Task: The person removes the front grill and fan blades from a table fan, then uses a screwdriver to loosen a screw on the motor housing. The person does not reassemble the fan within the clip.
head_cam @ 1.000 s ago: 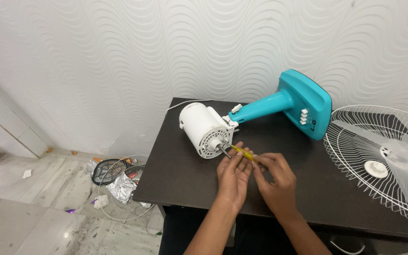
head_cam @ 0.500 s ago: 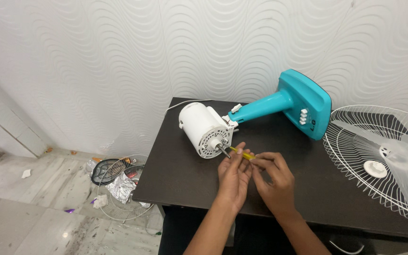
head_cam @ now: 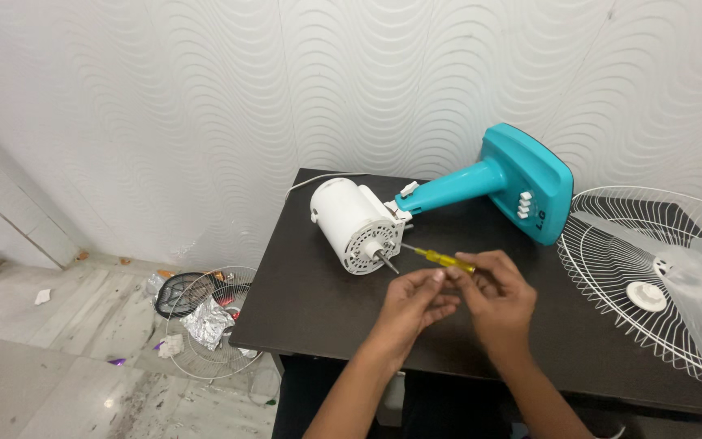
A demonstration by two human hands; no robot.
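My right hand (head_cam: pixel 499 297) pinches the yellow screwdriver (head_cam: pixel 444 258) by its handle, its tip near the white fan motor (head_cam: pixel 354 224), while my left hand (head_cam: pixel 418 301) rests half-curled, empty, beside it.

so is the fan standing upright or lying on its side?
On its side. The teal base is tipped up on edge, and its neck runs level along the dark table to the white motor housing, shaft exposed.
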